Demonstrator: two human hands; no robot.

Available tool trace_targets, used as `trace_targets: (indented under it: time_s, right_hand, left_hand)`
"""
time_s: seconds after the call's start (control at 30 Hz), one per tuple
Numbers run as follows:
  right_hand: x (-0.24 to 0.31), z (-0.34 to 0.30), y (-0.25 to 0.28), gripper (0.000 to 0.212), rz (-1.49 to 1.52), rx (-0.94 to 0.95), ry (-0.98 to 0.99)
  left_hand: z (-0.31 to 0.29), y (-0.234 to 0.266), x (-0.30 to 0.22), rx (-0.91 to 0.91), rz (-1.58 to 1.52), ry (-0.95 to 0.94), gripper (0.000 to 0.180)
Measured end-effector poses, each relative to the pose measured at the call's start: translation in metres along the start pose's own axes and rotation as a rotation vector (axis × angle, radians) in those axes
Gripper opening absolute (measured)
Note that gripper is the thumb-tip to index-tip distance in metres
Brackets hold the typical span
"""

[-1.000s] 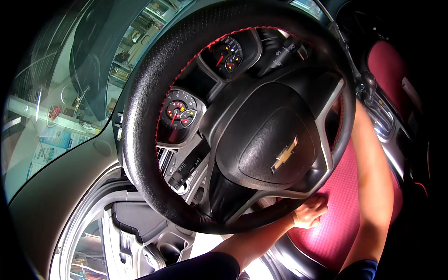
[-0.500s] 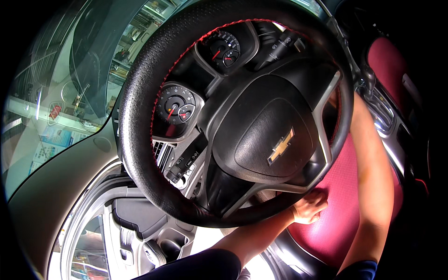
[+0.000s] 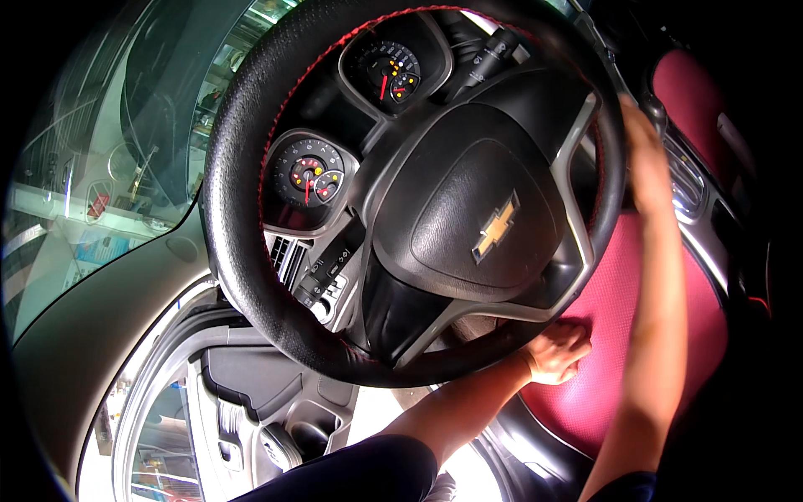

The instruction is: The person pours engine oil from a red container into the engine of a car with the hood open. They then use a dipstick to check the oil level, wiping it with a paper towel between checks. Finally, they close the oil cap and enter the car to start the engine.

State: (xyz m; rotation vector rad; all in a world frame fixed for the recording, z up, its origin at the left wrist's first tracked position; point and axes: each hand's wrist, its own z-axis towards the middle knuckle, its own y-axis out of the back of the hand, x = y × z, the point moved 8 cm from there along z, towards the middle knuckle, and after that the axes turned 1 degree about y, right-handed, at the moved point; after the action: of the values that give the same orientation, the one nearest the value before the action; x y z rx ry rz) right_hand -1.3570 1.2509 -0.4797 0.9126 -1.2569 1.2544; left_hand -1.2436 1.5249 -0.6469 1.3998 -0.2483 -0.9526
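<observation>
The left hand (image 3: 559,353) is curled into a loose fist with its knuckles pressed on the red seat cover (image 3: 615,335), just below the lower rim of the steering wheel (image 3: 242,192); it seems to bunch or push the fabric rather than hold anything separate. The right hand (image 3: 646,151) reaches up past the right side of the wheel, its fingers hidden behind the rim and spoke, so whether it is closed on something there cannot be told. The seat cover fills the lower right of the view, between the two forearms, and a second red patch (image 3: 690,92) shows at the upper right. By its dimpled, textured look the cover is probably soft, light and pliable, likely to wrinkle and slide over the cushion; it would be best taken at an edge or a pinched fold, not the flat middle. The wheel itself is stiff, wrapped in a black stitched grip. Behind it sit two lit gauge dials (image 3: 311,177), and at the lower left the open door panel (image 3: 251,402) shows.
</observation>
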Motion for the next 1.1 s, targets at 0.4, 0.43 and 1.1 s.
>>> trace_targets:
  time_s: [0.4, 0.43, 1.1]
  right_hand:
    - [0.008, -0.404, 0.077, 0.038, 0.241, -0.713, 0.116]
    - [0.015, -0.435, 0.061, 0.039, 0.147, -0.698, 0.108]
    - [-0.012, -1.218, 0.186, 0.025, -0.789, 0.339, -1.099]
  left_hand:
    - [0.002, 0.009, -0.007, -0.075, -0.006, 0.02, 0.036]
    - [0.003, 0.007, -0.007, -0.067, 0.001, 0.025, 0.037]
    - [-0.604, 0.084, -0.218, 0.201, -0.317, 0.876, 0.043]
